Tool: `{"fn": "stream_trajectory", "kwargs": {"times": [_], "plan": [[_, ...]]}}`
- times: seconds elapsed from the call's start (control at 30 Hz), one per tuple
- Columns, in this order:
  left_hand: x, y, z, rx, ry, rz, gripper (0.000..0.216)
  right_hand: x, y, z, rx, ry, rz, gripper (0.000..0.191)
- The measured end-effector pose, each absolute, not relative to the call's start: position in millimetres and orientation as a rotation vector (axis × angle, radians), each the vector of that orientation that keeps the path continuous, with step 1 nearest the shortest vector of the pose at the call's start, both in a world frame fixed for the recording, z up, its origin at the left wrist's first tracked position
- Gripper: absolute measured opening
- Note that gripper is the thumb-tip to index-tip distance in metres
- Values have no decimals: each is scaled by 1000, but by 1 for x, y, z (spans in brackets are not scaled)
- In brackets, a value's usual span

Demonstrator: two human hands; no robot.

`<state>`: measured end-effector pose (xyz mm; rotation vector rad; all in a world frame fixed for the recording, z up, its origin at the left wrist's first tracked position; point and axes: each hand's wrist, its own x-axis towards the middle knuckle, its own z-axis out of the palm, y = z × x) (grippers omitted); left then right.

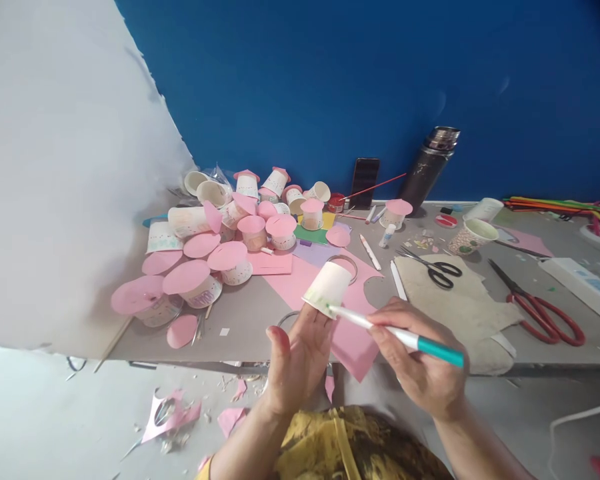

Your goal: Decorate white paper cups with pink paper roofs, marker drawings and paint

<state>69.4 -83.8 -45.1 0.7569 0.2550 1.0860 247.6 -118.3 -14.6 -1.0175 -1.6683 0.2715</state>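
My left hand (304,360) is turned palm up in the middle of the head view, its thumb held apart. On its fingers sits a white paper cup (331,285), tilted with the wide rim toward me; the fingertips are hidden in or under it. Green marks show on the cup near the rim. Gripped in my right hand (425,360) is a white marker pen (395,333) with a teal end. The marker's tip touches the cup's side close to the green marks. Pink paper (356,353) lies on the table below the cup.
Many cups with pink paper discs (195,279) crowd the left of the table (260,310). Black-handled scissors (443,270), red-handled scissors (545,313), a patterned cup (473,237) and a power strip (583,287) lie right. A dark flask (430,170) and a phone (364,183) stand by the blue wall.
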Motion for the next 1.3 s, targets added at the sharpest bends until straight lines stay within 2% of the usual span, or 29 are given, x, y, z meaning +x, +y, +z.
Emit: {"fn": "stream_trajectory", "kwargs": {"times": [0.73, 1.17, 1.3], "plan": [[74, -78, -32, 487, 188, 1030, 113, 266, -125, -18, -1030, -1654, 221, 19], [69, -64, -43, 390, 67, 941, 101, 266, -124, -14, -1037, -1603, 229, 13], [66, -58, -43, 268, 62, 929, 100, 273, -128, -17, -1021, -1419, 247, 13]]}}
